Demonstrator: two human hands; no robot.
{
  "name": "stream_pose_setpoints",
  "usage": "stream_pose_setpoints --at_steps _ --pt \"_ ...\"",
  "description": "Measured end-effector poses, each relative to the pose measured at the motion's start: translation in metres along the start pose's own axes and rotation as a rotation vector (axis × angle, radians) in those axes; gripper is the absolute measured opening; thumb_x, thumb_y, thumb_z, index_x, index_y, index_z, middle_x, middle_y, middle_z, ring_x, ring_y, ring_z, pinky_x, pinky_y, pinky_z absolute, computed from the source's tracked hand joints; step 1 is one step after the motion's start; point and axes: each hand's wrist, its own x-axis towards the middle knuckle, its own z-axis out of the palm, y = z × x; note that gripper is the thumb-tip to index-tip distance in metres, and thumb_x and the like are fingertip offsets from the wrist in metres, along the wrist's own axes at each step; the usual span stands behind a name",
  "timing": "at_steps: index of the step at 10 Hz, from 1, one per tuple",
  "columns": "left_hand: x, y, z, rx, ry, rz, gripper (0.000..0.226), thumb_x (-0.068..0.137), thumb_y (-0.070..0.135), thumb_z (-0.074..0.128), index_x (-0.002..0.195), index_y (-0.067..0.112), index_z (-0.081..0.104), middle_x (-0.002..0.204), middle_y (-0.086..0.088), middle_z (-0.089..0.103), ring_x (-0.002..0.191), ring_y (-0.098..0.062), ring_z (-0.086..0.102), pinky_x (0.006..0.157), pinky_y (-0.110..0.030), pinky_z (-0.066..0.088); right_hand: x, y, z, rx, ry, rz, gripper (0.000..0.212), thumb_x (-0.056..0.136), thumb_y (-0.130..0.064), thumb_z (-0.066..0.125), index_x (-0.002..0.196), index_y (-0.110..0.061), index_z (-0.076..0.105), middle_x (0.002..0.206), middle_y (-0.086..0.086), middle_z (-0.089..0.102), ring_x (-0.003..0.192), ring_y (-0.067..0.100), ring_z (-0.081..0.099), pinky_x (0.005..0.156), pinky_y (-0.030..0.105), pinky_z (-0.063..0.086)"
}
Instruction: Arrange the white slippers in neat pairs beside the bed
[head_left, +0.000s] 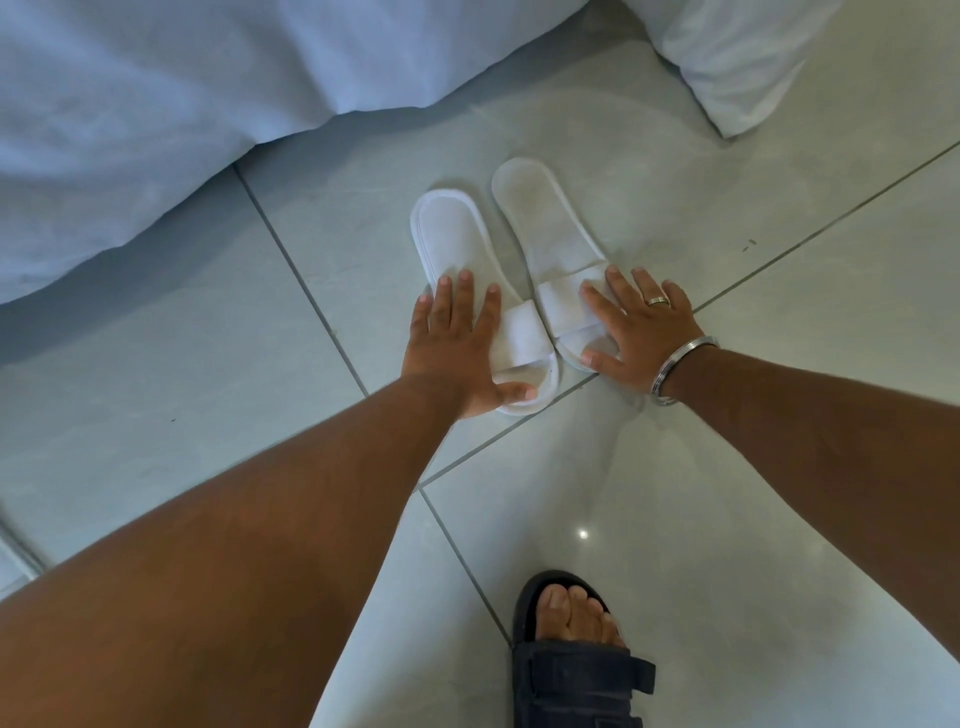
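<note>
Two white open-toe slippers lie side by side on the pale tiled floor, heels pointing away from me. The left slipper (452, 244) sits slightly nearer than the right slipper (540, 208). My left hand (457, 343) lies flat on the left slipper's outer edge and strap, with the thumb at its toe. Against the right slipper's strap and outer side rests my right hand (639, 327), fingers spread; it wears a ring and a metal bangle. Neither hand grips anything.
White bed linen (156, 114) hangs to the floor at the upper left. A white pillow or bedding corner (737, 62) lies on the floor at the upper right. My foot in a dark sandal (571, 654) stands at the bottom centre.
</note>
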Motion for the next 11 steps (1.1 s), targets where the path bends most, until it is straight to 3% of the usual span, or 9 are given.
stream_pose_setpoints --at_steps 1,2,3,5,6,7,8,10,11 --pt "-0.032 -0.032 0.003 -0.101 0.133 -0.022 0.111 0.077 0.085 0.033 0.154 0.025 -0.019 0.164 -0.014 -0.023 0.151 -0.036 -0.019 0.124 -0.049 -0.006 -0.022 -0.024 -0.007 -0.008 0.212 -0.117 0.079 0.083 -0.057 0.038 0.149 -0.018 0.02 0.157 0.02 0.024 0.141 0.041 0.029 0.109 0.058 0.028" --pt "-0.078 -0.076 0.009 -0.085 0.155 -0.053 0.101 0.081 0.083 0.02 0.154 0.025 -0.019 0.166 -0.012 -0.019 0.152 -0.034 -0.016 0.124 -0.048 -0.005 -0.038 -0.064 -0.009 -0.023 0.301 -0.383 0.076 0.083 -0.054 0.043 0.146 -0.016 0.027 0.153 0.021 0.03 0.139 0.041 0.033 0.109 0.06 0.029" --pt "-0.188 -0.179 0.017 0.03 0.118 -0.146 0.094 0.087 0.078 0.014 0.157 0.022 -0.015 0.166 -0.01 -0.015 0.153 -0.03 -0.014 0.125 -0.046 -0.003 -0.046 -0.18 -0.029 0.027 0.33 -0.749 0.077 0.083 -0.054 0.048 0.147 -0.018 0.027 0.155 0.015 0.028 0.141 0.035 0.031 0.112 0.057 0.026" --pt "-0.426 -0.323 0.042 0.097 0.029 -0.495 0.104 0.083 0.076 0.02 0.156 0.003 0.009 0.164 -0.02 0.005 0.152 -0.038 0.009 0.124 -0.05 0.014 -0.065 -0.426 -0.078 0.106 0.17 -0.939 0.087 0.082 -0.051 0.055 0.15 -0.017 0.014 0.16 0.013 0.019 0.145 0.034 0.023 0.115 0.052 0.022" --pt "-0.472 -0.345 0.056 0.048 -0.058 -0.605 0.108 0.08 0.076 0.016 0.156 0.001 0.01 0.165 -0.021 0.004 0.153 -0.037 0.009 0.124 -0.048 0.013 -0.069 -0.484 -0.082 0.047 0.061 -0.968 0.086 0.087 -0.054 0.048 0.151 -0.018 0.003 0.162 0.012 0.008 0.147 0.032 0.014 0.118 0.049 0.015" --pt "-0.491 -0.361 0.086 -0.037 -0.119 -0.651 0.103 0.081 0.074 0.014 0.157 0.008 -0.006 0.166 -0.017 -0.01 0.154 -0.031 0.0 0.125 -0.042 0.005 -0.074 -0.541 -0.078 -0.098 -0.013 -1.013 0.081 0.089 -0.054 0.044 0.15 -0.019 0.005 0.162 0.013 0.004 0.147 0.03 0.013 0.118 0.045 0.015" --pt "-0.49 -0.363 0.105 -0.041 -0.11 -0.644 0.095 0.093 0.067 0.029 0.156 0.009 -0.012 0.165 -0.017 -0.014 0.154 -0.03 -0.004 0.124 -0.041 0.0 -0.08 -0.56 -0.069 -0.14 -0.024 -1.01 0.08 0.088 -0.049 0.047 0.15 -0.018 0.007 0.162 0.014 0.002 0.147 0.03 0.012 0.117 0.044 0.018" --pt "-0.481 -0.364 0.112 0.006 -0.077 -0.659 0.093 0.095 0.062 0.033 0.155 0.011 -0.016 0.165 -0.016 -0.017 0.154 -0.029 -0.008 0.125 -0.043 -0.003 -0.086 -0.564 -0.07 -0.112 0.029 -0.97 0.08 0.086 -0.043 0.052 0.15 -0.017 0.011 0.161 0.014 0.004 0.146 0.033 0.017 0.112 0.044 0.024" --pt "-0.487 -0.361 0.104 0.0 -0.119 -0.689 0.099 0.091 0.07 0.033 0.155 0.017 -0.02 0.164 -0.014 -0.024 0.153 -0.031 -0.013 0.124 -0.047 -0.004 -0.088 -0.553 -0.087 -0.061 0.077 -1.0 0.086 0.086 -0.049 0.052 0.151 -0.017 0.004 0.162 0.012 0.0 0.148 0.031 0.01 0.117 0.048 0.014"
